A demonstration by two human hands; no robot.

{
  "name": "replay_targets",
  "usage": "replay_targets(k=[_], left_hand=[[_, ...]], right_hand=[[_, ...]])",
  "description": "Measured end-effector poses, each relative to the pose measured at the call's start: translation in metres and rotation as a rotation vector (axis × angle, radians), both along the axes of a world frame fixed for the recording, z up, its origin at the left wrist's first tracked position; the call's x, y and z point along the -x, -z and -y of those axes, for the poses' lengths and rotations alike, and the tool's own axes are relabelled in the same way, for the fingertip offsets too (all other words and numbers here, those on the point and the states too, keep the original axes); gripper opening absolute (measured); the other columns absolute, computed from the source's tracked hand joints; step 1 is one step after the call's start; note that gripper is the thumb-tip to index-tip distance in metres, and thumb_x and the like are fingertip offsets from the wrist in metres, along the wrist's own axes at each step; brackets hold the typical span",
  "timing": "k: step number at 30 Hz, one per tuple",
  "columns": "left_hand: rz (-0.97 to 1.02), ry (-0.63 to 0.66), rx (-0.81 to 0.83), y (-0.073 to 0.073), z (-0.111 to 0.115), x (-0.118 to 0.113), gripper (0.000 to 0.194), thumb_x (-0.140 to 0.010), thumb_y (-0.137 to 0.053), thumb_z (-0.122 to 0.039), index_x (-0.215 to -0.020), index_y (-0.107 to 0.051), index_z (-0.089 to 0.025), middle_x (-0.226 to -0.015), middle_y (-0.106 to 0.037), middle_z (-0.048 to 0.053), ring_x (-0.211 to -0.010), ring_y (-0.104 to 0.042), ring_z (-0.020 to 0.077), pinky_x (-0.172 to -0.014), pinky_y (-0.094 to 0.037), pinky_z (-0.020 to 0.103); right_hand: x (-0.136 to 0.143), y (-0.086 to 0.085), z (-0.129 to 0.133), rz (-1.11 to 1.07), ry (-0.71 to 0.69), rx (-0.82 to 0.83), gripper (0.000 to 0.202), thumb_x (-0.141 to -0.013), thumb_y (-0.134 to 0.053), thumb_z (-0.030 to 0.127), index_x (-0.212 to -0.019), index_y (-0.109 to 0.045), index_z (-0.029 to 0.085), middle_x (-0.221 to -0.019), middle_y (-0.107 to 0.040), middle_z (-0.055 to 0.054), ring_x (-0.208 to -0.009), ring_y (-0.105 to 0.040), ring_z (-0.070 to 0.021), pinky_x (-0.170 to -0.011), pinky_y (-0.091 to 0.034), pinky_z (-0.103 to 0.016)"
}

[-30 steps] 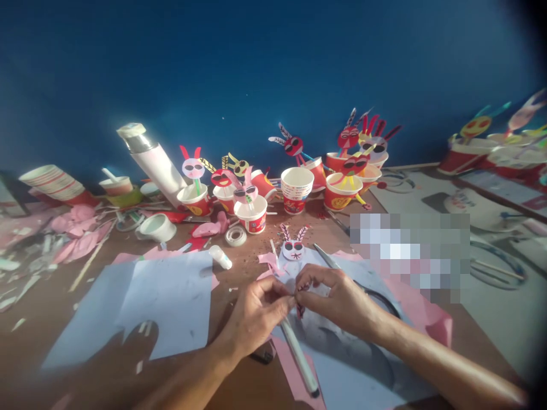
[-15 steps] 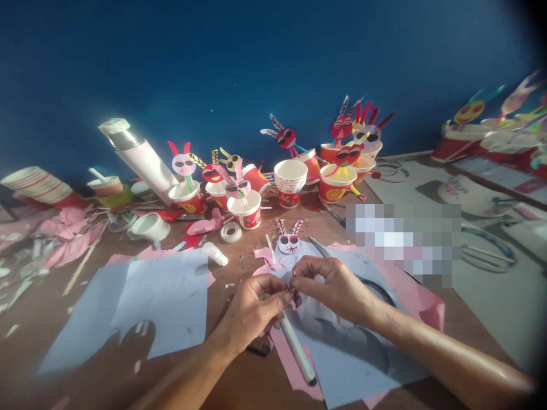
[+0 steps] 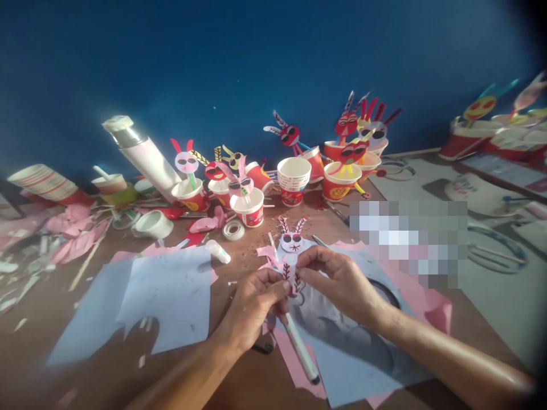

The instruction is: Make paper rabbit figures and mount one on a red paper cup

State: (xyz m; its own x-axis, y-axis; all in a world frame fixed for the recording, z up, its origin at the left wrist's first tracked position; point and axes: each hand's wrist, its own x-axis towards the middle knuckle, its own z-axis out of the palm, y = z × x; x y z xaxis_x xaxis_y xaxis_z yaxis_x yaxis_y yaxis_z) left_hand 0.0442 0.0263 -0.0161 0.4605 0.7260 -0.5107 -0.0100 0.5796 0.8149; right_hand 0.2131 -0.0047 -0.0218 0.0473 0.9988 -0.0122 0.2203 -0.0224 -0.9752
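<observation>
Between my fingertips are two small pale paper strips with dark leaf-vein markings. My left hand [image 3: 254,310] pinches the left strip [image 3: 286,272], and my right hand [image 3: 333,279] pinches the right strip [image 3: 296,285], close beside it. Just beyond them lies a white paper rabbit face [image 3: 292,242] with red-rimmed dark eyes, a stitched mouth and two marked ears. A white marker [image 3: 302,353] slants out from beneath my left hand; whether that hand touches it I cannot tell. White paper [image 3: 350,370] with cut-outs, over pink paper [image 3: 294,359], lies below my hands.
Paper cups [image 3: 248,209] holding paper characters line the blue wall, with a stack of cups [image 3: 294,171] among them. A tape roll [image 3: 233,229], a glue stick [image 3: 217,251] and a mug [image 3: 154,225] stand nearer. White sheets [image 3: 171,302] and pink scraps [image 3: 77,225] cover the left.
The marked strips were bunched together between my fingers; now they are apart and upright, one in each hand. My right hand has shifted slightly right, and the view has moved a little.
</observation>
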Motion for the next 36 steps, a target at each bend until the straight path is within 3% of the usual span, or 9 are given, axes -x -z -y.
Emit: replay_targets(k=[8, 27, 32, 36], left_hand=[[0.012, 0.026, 0.004, -0.0010, -0.0003, -0.0005, 0.021, -0.071, -0.066, -0.031, -0.065, -0.057, -0.013, -0.048, -0.059, -0.001, -0.038, -0.052, 0.0082, -0.038, -0.040, 0.018], [-0.053, 0.039, -0.036, 0.0012, 0.0015, -0.0007, 0.019, -0.067, -0.067, -0.027, -0.068, -0.053, -0.015, -0.045, -0.057, -0.002, -0.036, -0.051, 0.0096, -0.033, -0.033, 0.016], [-0.042, 0.000, -0.066, 0.0019, 0.0022, -0.0017, 0.016, -0.068, -0.066, -0.023, -0.067, -0.052, -0.015, -0.045, -0.056, -0.003, -0.037, -0.051, 0.0089, -0.034, -0.035, 0.016], [-0.039, -0.056, -0.136, 0.0007, 0.0023, -0.0022, 0.016, -0.067, -0.066, -0.020, -0.066, -0.052, -0.015, -0.046, -0.057, -0.004, -0.039, -0.051, 0.0084, -0.040, -0.042, 0.018]], right_hand=[[0.0025, -0.0051, 0.0021, 0.182, 0.000, -0.140, 0.010, -0.078, -0.055, 0.013, -0.076, -0.057, 0.022, -0.071, -0.060, 0.004, -0.067, -0.057, -0.0121, -0.065, -0.044, -0.024], [0.0048, -0.0073, 0.0050, 0.218, -0.042, -0.172, 0.010, -0.080, -0.054, 0.013, -0.078, -0.058, 0.022, -0.076, -0.061, 0.002, -0.071, -0.058, -0.0137, -0.066, -0.046, -0.026], [0.0048, -0.0036, 0.0045, 0.143, -0.041, -0.100, 0.006, -0.082, -0.054, 0.017, -0.083, -0.058, 0.022, -0.074, -0.063, 0.002, -0.070, -0.060, -0.0138, -0.065, -0.046, -0.026], [0.0012, 0.0008, 0.0016, -0.110, -0.016, -0.046, 0.016, -0.088, -0.050, 0.031, -0.099, -0.052, 0.020, -0.082, -0.061, -0.001, -0.074, -0.060, -0.0145, -0.066, -0.048, -0.027]])
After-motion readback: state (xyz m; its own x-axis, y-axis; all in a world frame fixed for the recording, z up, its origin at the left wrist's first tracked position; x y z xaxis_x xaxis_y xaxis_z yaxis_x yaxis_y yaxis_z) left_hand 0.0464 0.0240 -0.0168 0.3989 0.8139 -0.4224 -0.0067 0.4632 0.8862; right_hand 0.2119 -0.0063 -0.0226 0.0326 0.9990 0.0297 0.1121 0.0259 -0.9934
